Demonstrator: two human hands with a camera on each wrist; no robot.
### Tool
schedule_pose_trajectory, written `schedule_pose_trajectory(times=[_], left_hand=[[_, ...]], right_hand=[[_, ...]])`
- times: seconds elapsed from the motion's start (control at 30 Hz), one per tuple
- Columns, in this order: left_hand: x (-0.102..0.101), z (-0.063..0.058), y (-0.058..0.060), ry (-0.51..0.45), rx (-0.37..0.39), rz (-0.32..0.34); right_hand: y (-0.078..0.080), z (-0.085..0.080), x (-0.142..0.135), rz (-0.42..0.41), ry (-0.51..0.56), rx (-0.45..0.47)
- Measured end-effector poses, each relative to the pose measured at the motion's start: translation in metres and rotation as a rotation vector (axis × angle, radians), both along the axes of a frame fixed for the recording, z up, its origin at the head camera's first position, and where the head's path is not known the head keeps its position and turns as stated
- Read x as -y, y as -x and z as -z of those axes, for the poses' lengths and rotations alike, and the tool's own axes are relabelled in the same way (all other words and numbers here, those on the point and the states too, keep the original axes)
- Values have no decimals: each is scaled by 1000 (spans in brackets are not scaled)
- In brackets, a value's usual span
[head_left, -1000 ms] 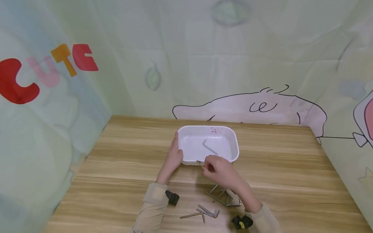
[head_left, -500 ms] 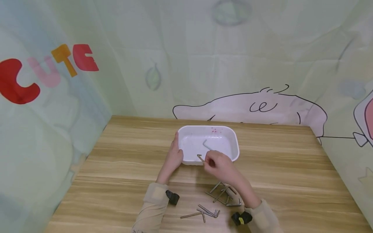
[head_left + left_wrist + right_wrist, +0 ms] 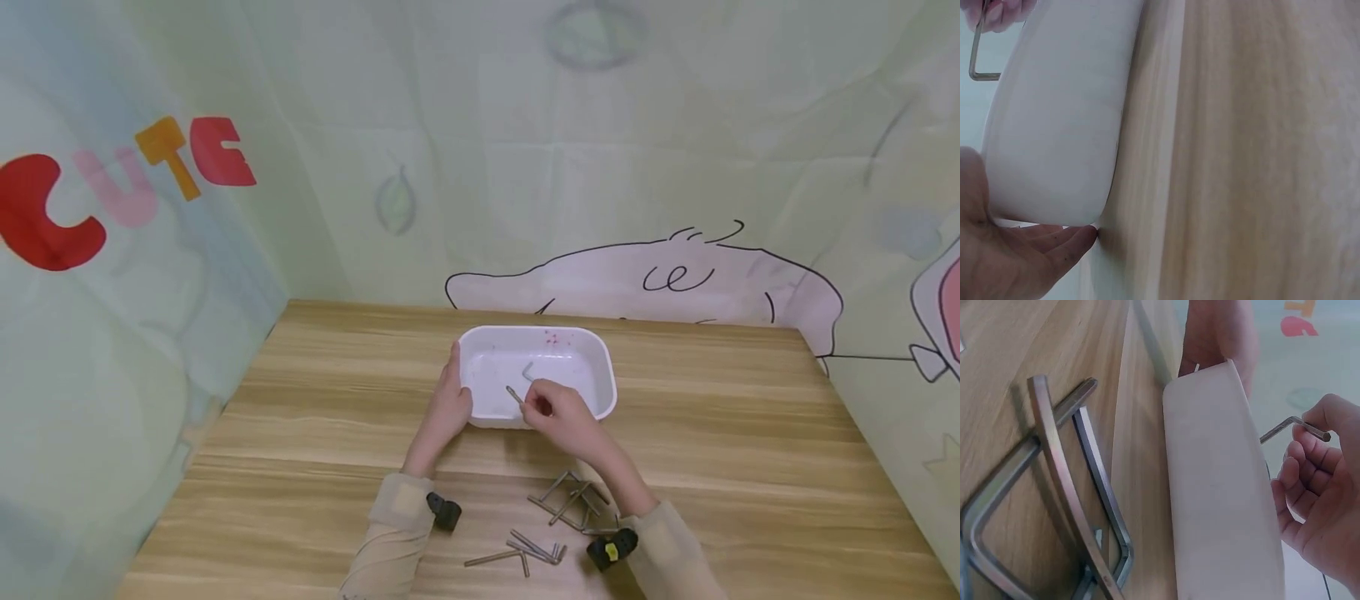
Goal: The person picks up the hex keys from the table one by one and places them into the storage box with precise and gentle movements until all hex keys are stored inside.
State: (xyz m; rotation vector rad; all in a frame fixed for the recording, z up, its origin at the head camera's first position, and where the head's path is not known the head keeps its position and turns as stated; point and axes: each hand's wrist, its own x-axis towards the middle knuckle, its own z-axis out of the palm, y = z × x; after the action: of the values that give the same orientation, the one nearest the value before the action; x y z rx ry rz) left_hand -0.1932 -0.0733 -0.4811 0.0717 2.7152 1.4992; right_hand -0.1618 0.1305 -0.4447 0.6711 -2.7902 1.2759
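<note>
A white plastic tray stands on the table, and my left hand grips its left end. In the left wrist view the fingers lie round the end of the tray wall, the thumb side up at the rim. Between thumb and fingertips my right hand pinches an L-shaped hex key over the tray's near rim, its bent end pointing into the tray. Another hex key lies on the tray floor, partly hidden behind the right hand.
Several hex keys lie crossed on the wooden table below the right forearm. A smaller group of hex keys lies nearer the front. A printed cloth hangs behind the table. Black wrist cameras sit at both cuffs.
My right hand has moved slightly forward, carrying the hex key from the near rim to over the tray. It now covers more of the key inside. My left hand stays on the tray.
</note>
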Motion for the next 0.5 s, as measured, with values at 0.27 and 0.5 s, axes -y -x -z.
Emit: schedule_pose_trajectory(times=[0.27, 0.5], left_hand=[[0, 0, 0, -1, 24, -8], [-1, 1, 1, 0, 26, -8]], right_hand=[[12, 12, 4, -1, 71, 45], [21, 17, 6, 34, 44, 56]])
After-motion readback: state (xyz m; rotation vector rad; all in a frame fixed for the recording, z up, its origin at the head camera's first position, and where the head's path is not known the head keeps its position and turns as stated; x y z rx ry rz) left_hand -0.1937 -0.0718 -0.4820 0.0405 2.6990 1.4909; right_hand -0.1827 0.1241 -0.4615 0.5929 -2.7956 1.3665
